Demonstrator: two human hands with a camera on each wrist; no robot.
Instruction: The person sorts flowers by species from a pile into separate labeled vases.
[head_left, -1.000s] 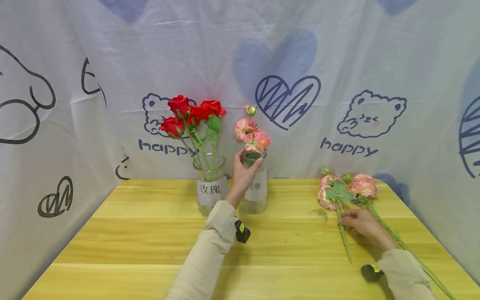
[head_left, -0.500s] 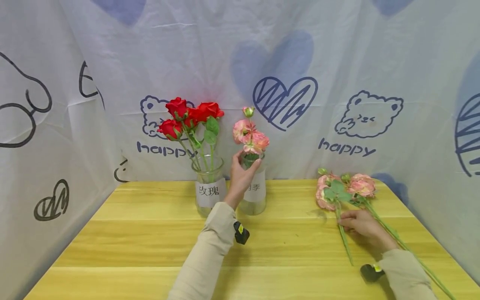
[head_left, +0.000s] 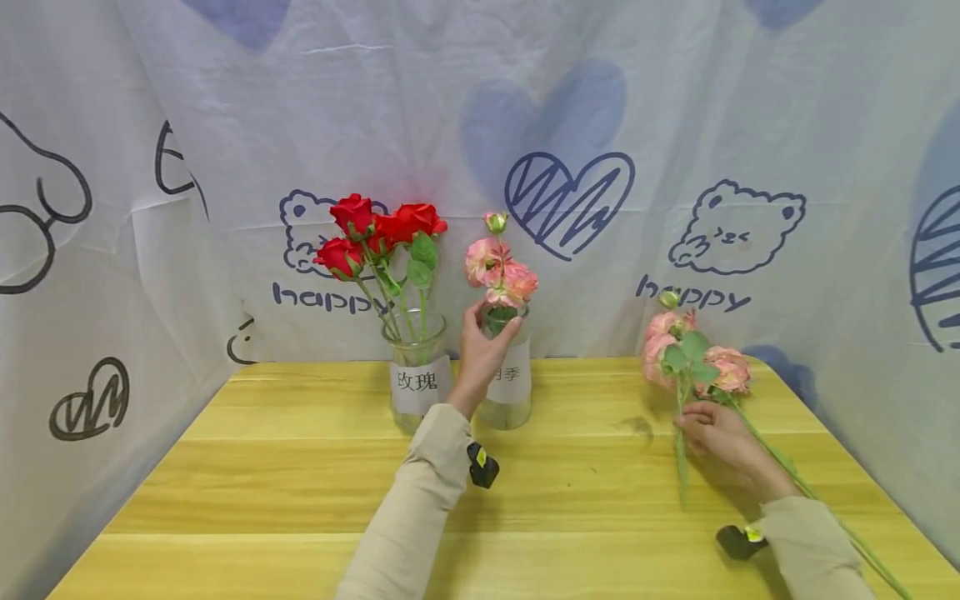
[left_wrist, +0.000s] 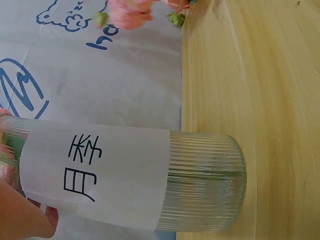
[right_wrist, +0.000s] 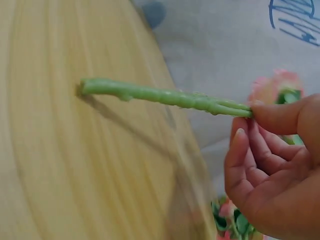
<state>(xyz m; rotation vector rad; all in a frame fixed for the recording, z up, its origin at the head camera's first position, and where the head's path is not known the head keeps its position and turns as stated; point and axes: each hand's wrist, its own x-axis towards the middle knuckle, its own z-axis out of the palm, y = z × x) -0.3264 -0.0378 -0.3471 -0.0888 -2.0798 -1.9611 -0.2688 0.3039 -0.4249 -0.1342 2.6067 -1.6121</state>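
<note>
My left hand (head_left: 483,354) grips the neck of a ribbed glass vase (left_wrist: 207,180) with a white paper label, pink flowers (head_left: 501,271) standing in it. In the left wrist view the vase's base meets the wooden table, and a green stem shows through the glass. On the right, my right hand (head_left: 716,433) pinches the green stem (right_wrist: 165,98) of a pink flower (head_left: 662,346) between thumb and fingers. That flower is raised, blooms upward, its stem nearly upright. Behind the right hand another pink flower (head_left: 727,369) lies on the table, its long stem running toward the front right.
Left of the held vase stands a second glass vase (head_left: 416,354), labelled too, with several red roses (head_left: 420,219). A patterned white cloth (head_left: 585,325) hangs along the back and sides of the wooden table (head_left: 300,483).
The pinched pink flower has been lifted off the table and tilted upright by my right hand. My left hand stays on the vase neck.
</note>
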